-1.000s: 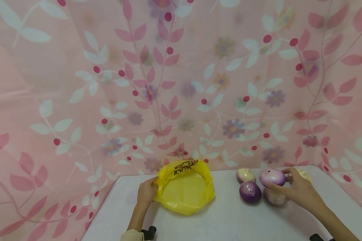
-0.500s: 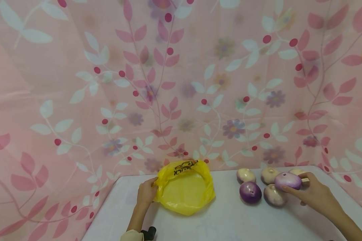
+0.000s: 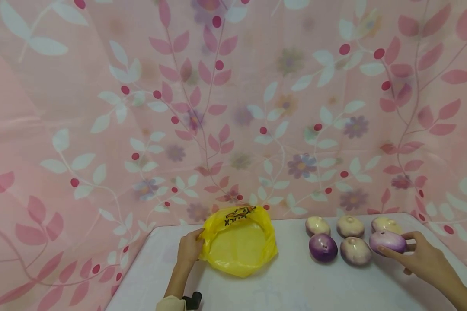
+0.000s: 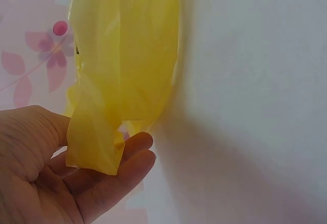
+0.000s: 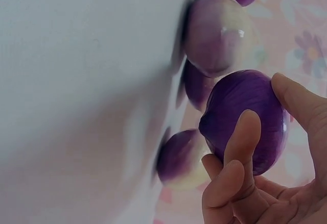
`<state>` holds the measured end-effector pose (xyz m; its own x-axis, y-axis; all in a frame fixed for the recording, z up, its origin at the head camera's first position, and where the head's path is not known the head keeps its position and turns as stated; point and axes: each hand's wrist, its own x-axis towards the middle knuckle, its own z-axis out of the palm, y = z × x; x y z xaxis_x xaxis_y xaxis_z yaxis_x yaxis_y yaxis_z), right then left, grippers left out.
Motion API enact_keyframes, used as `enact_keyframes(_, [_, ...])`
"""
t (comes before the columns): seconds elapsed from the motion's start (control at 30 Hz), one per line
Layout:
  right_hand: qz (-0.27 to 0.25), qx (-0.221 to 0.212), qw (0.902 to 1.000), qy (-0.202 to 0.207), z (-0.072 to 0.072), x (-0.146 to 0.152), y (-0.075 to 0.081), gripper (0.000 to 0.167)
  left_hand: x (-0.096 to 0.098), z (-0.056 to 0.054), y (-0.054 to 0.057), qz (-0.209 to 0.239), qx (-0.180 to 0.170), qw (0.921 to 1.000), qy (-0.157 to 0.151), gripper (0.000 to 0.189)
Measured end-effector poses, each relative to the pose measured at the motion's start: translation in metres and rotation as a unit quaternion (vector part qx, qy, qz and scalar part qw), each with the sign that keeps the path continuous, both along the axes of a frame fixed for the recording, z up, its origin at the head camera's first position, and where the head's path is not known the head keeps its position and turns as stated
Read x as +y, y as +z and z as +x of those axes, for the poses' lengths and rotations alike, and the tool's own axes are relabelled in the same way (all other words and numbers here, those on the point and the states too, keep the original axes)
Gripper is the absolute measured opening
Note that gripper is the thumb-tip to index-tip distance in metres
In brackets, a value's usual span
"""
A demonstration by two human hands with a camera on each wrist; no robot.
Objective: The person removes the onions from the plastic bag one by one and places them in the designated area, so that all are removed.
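At the table's left my left hand (image 3: pixel 190 247) pinches the edge of a yellow plastic bag (image 3: pixel 274 242). The bag's mouth gapes toward me, with dark print on its back wall; the left wrist view shows a fold of the film (image 4: pixel 94 142) between thumb and fingers. Over on the right, my right hand (image 3: pixel 428 257) grips a glossy purple onion (image 3: pixel 387 242) between thumb and fingertips. Seen from the right wrist, that onion (image 5: pixel 230 106) has a pointed tip and fine streaks. Left of it lie a dark purple onion (image 3: pixel 323 248) and a cream-and-purple onion (image 3: pixel 356 252).
Behind them, a row of pale onions (image 3: pixel 350 226) sits near the back edge of the white-covered table (image 3: pixel 292 285). A pink floral curtain (image 3: pixel 233 108) hangs right behind the table. A black strap mount (image 3: pixel 192 301) is on my left wrist.
My right hand has carried the purple onion to the right and slightly toward me, from above the pale onions to the right end of the group. The left hand and bag stay put.
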<state>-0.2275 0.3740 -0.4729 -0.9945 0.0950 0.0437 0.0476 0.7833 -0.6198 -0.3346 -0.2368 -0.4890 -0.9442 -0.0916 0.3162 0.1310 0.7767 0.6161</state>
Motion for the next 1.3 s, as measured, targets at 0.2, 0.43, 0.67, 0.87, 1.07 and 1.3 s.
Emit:
enact_keyframes(0.2, [0.002,-0.005,0.9999,-0.009,-0.002,0.004,-0.009,0.096,0.000,-0.003,0.001,0.000,0.004,1.0000,0.003,0.035])
enact_keyframes(0.43, [-0.005,-0.019,0.9998,-0.010,-0.003,0.010,-0.019,0.098,0.001,0.001,0.003,0.007,-0.008,0.9999,0.000,0.036])
enact_keyframes(0.67, [-0.007,-0.047,0.9987,-0.017,-0.004,0.011,-0.026,0.101,0.001,0.002,0.003,0.010,-0.008,0.9999,0.000,0.036])
enact_keyframes(0.87, [-0.005,-0.041,0.9990,-0.017,-0.004,0.009,-0.026,0.101,0.000,0.002,0.002,0.018,-0.012,0.9998,0.003,0.036])
enact_keyframes(1.07, [-0.003,-0.057,0.9983,-0.011,-0.005,0.005,-0.025,0.103,-0.001,0.002,0.002,0.021,-0.016,0.9997,0.000,0.037])
enact_keyframes(1.3, [-0.004,-0.075,0.9972,-0.007,-0.005,0.006,-0.026,0.105,-0.003,0.002,0.001,0.015,-0.004,0.9999,-0.002,0.036])
